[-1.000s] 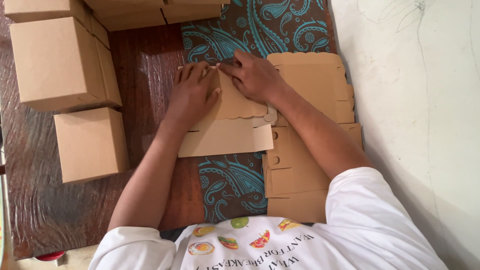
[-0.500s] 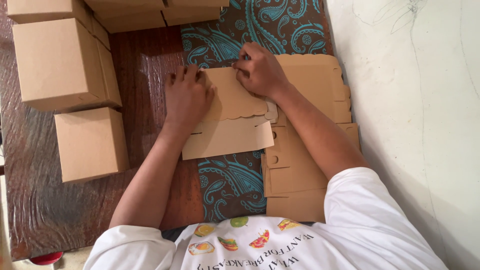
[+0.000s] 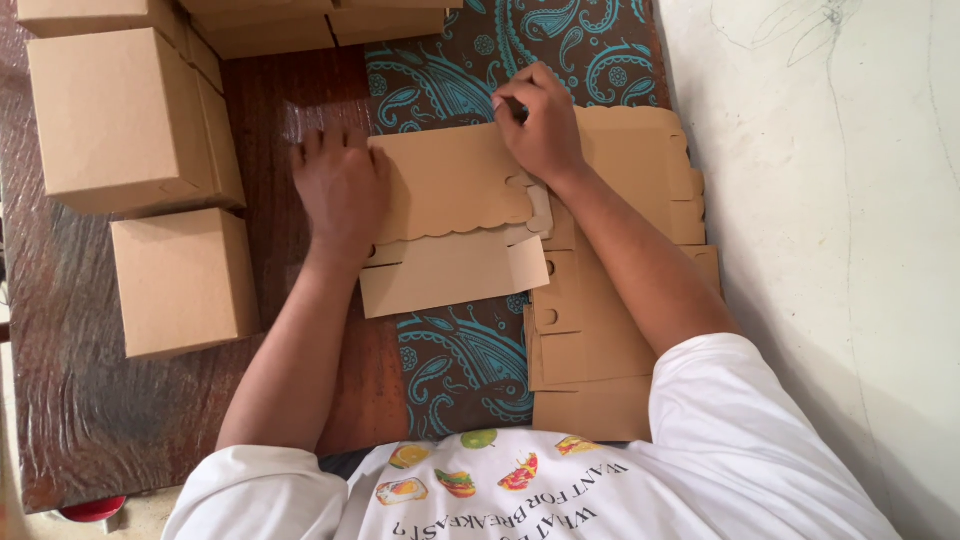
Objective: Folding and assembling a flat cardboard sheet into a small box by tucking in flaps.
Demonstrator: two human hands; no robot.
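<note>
Two closed brown boxes stand at nine o'clock. The left hand lies flat with spread fingers on the flat cardboard blank. Its long axis runs nine to three. The right hand pinches the blank's twelve o'clock edge.

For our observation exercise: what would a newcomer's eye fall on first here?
Two hands pressing a flat cardboard box blank at the centre: the left hand flat on its left edge, the right hand pinching its top edge. Finished brown boxes stand at left; a stack of blanks lies right.
</note>
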